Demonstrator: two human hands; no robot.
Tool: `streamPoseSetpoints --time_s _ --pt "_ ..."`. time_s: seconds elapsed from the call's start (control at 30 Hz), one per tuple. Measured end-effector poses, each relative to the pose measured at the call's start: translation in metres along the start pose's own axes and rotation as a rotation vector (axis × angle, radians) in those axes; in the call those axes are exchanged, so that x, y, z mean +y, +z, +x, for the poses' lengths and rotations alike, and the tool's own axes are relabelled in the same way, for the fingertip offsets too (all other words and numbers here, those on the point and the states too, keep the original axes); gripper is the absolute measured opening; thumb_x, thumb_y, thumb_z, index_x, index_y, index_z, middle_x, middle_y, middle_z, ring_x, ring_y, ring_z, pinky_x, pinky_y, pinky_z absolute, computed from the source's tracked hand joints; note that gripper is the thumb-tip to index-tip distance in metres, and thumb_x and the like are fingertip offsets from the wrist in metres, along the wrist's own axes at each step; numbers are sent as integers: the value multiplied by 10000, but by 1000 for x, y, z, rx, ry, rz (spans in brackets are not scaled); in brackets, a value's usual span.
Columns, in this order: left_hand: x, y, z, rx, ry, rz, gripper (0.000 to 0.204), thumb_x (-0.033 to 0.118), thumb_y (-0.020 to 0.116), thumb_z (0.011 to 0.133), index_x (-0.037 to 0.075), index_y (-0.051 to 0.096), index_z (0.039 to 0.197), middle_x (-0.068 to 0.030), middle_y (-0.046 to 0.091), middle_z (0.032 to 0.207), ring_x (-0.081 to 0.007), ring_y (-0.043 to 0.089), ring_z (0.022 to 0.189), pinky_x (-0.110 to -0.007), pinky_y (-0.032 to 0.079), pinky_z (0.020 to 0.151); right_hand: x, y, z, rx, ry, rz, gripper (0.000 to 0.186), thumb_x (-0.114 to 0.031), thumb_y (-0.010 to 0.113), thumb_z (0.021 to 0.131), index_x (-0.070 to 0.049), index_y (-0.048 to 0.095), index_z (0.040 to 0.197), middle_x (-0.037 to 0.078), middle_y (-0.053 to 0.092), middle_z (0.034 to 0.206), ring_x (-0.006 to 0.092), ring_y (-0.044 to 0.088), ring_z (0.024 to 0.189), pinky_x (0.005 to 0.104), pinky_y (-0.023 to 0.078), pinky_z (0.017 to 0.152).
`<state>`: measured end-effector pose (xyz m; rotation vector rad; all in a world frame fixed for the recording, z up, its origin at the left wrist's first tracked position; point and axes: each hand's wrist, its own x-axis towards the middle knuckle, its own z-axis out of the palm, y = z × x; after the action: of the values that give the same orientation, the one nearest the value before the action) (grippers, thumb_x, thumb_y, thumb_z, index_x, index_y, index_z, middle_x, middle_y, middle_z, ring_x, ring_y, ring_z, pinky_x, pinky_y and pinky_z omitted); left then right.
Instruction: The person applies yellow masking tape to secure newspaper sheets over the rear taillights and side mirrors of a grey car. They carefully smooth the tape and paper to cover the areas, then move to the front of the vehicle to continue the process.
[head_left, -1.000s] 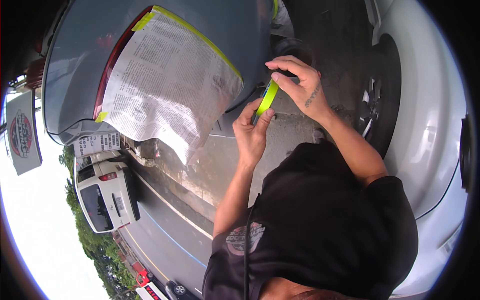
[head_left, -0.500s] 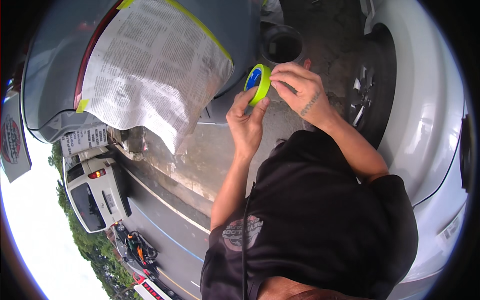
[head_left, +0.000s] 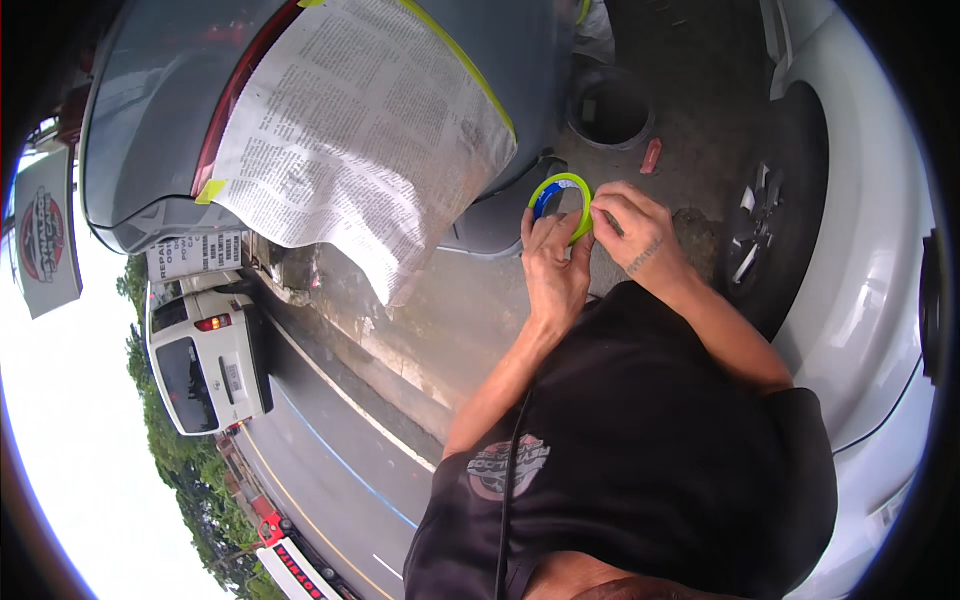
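Lime ring-shaped tape roll (head_left: 586, 197), blue-lined

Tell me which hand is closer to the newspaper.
Left: the left hand, gripping the tape roll, is right of the newspaper; the right hand is farther right, at the roll's right edge.

A: Which counts were recorded first?
B: One tape roll (head_left: 585, 209), one left hand (head_left: 554, 268) and one right hand (head_left: 640, 234) were counted.
A: And nearby?
B: One newspaper sheet (head_left: 360, 150), one bucket (head_left: 617, 144), one red object (head_left: 651, 156) and one white van (head_left: 225, 358) were tallied.
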<state>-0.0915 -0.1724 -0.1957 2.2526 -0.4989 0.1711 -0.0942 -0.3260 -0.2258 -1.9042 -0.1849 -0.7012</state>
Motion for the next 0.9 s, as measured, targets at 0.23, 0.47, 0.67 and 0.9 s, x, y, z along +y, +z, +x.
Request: streamPoseSetpoints --time_s 0.23,0.47,0.67,0.9 --pt "-3 -4 8 -2 5 44 340 -6 794 830 -3 729 1164 -135 689 951 -345 674 988 -573 400 1179 -3 -4 14 -63 68 94 118 58 729 868 32 682 973 154 710 987 358 720 861 419 584 750" --pt "2 -3 14 42 103 115 278 76 818 863 -2 747 1121 -166 674 902 -398 657 959 -549 464 1092 3 -7 20 -123 177 235 91 72 708 856 53 640 914 137 694 960 280 714 840 370 578 770" --pt "16 -42 23 -103 -75 -198 299 122 799 921 -4 751 1188 -164 715 972 -314 686 934 -425 527 907 4 -31 45 -298 358 604 52 22 676 871 48 634 885 71 668 992 140 637 869 284 517 810" --pt "22 -99 38 -358 -114 -717 304 142 762 989 -35 718 1232 -71 677 992 -159 606 916 -299 485 798 -53 -63 74 -416 182 631 336 -155 691 969 39 720 1242 112 728 1191 171 671 1023 315 516 919"
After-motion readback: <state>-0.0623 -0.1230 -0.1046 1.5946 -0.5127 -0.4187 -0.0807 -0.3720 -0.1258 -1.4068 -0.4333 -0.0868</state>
